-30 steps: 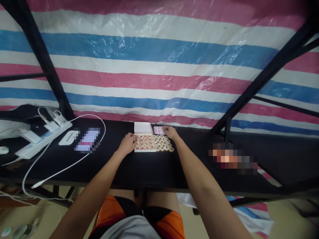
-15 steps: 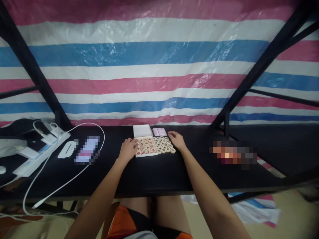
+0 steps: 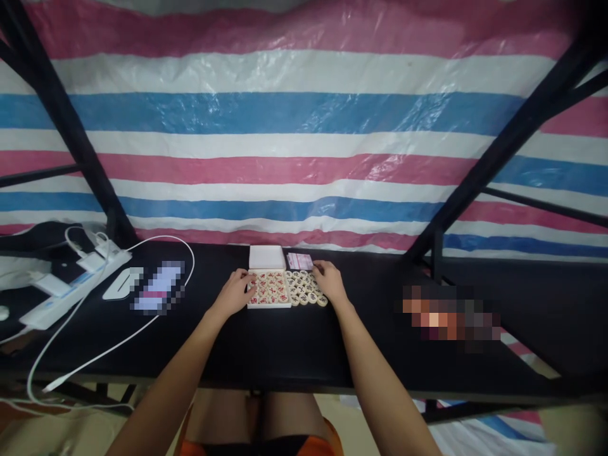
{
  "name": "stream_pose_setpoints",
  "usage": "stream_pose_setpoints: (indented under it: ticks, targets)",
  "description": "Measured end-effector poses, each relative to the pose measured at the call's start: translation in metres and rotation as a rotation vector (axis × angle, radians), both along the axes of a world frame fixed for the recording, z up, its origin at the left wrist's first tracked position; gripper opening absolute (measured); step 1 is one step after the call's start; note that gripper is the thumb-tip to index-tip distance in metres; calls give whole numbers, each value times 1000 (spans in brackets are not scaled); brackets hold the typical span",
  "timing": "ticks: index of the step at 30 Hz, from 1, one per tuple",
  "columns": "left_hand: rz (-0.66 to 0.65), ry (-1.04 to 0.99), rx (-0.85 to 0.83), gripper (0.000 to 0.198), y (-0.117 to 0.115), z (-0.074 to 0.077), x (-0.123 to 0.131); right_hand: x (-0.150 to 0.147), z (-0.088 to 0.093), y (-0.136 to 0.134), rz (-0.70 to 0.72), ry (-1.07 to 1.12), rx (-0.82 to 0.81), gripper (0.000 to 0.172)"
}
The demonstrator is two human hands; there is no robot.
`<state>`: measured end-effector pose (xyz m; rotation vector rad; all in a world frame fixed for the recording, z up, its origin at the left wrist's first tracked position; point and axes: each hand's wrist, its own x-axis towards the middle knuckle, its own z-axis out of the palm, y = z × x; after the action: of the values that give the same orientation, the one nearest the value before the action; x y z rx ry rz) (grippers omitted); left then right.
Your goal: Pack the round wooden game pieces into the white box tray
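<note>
A white box [image 3: 270,305] lies on the black table with its lid folded back, and rows of round xiangqi pieces with red characters [image 3: 268,289] fill it. Against its right side sits a block of xiangqi pieces with black characters [image 3: 303,289]. My left hand [image 3: 234,292] rests at the box's left edge, thumb and fingers apart, fingertips over the rim. At the right edge of the black-character pieces is my right hand [image 3: 331,283], its fingers spread and its fingertips touching or very near them. Neither hand visibly holds anything. A pink-and-white printed card [image 3: 300,261] lies behind the black-character pieces.
On the left are a white power strip [image 3: 71,285] with plugs, a looping white cable [image 3: 109,351], a white flat object [image 3: 121,283] and a blurred phone-like item [image 3: 159,287]. A blurred reddish object [image 3: 434,316] lies right. Black posts and striped sheeting [image 3: 304,114] stand behind.
My right hand has moved left, closer against the black-character pieces. My left hand stays by the box, with its thumb lower along the edge. The whole view has shifted slightly.
</note>
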<state>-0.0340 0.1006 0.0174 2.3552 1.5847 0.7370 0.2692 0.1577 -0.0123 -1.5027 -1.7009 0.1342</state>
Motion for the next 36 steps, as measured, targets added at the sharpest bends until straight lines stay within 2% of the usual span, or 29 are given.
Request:
stream_pose_setpoints:
  ticks: [11, 15, 18, 23, 31, 36]
  targets:
    - [49, 59, -59, 29, -2, 6, 5, -23, 16, -20, -2, 117, -22, 27]
    - [37, 72, -42, 25, -3, 7, 5, -40, 17, -28, 70, 119, 60, 26]
    - [39, 85, -39, 29, -4, 9, 4, -48, 19, -35, 123, 101, 100, 23]
    - [8, 100, -34, 33, -4, 10, 3, -56, 23, -45, 218, -42, 132, 19]
    - [-44, 75, 4, 25, 0, 5, 2, -89, 31, -73, 498, -376, 182, 15]
    - [-97, 69, 26, 23, -1, 5, 4, -95, 27, -74, 536, -418, 167, 16]
